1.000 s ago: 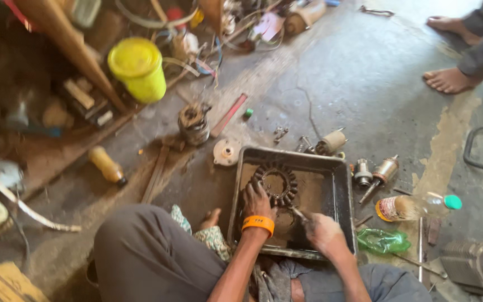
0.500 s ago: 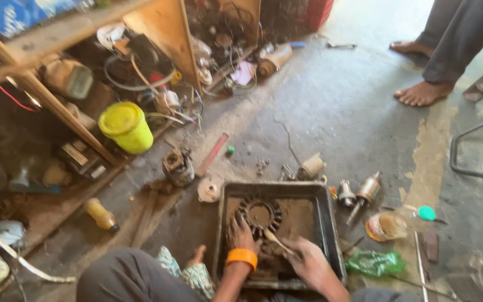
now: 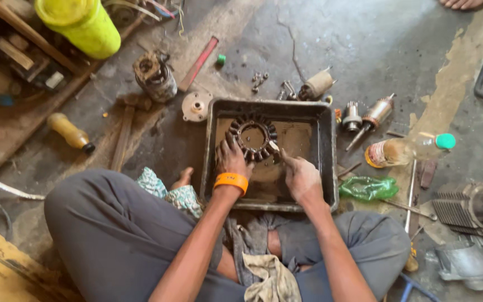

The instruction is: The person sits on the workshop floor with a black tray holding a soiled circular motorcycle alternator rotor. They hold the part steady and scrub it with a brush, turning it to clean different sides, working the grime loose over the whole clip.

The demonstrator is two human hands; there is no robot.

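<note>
The left hand point(image 3: 231, 158) lies with its fingers bent over the lower left edge of a toothed metal ring point(image 3: 252, 138), pressing on it. This hand wears an orange wristband point(image 3: 231, 181). The right hand point(image 3: 302, 177) is closed around a thin tool point(image 3: 275, 149), whose tip reaches to the right side of the ring; what kind of tool it is I cannot tell. The two hands are apart, one on each side of the ring.

The ring lies flat in the upper left part of a dark square tray point(image 3: 326, 168), which stands on the concrete floor point(image 3: 364, 45) just in front of the person's crossed legs. The tray bottom looks wet and dirty.

To the right of the tray, a clear plastic bottle point(image 3: 403, 150) with a green cap lies on its side, and below it there is a crumpled green plastic bag point(image 3: 368, 187). To the left, well apart from the tray, a small yellow bottle point(image 3: 70, 131) with a dark cap lies on the floor. In the upper left corner stands a bright yellow container point(image 3: 82, 25).
</note>
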